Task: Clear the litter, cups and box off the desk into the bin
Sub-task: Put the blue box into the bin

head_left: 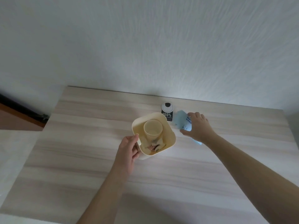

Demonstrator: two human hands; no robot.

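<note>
A cream plastic bin [168,131] stands on the middle of the wooden desk [97,159]. Inside it a cream paper cup [153,128] sits upright on dark crumpled litter [153,147]. My left hand [128,151] grips the bin's near-left rim. My right hand [197,126] is closed around a light blue box [182,120] with printed text, to the right of the bin; the hand hides much of the box. Behind the bin stands a black and white carton [167,111] marked 100%, with a round cap.
The desk's far edge meets a white textured wall [161,46]. Left of the desk lies a dark brown floor strip [16,117] and a pale surface [14,151]. The desk's right edge is at the frame's far right.
</note>
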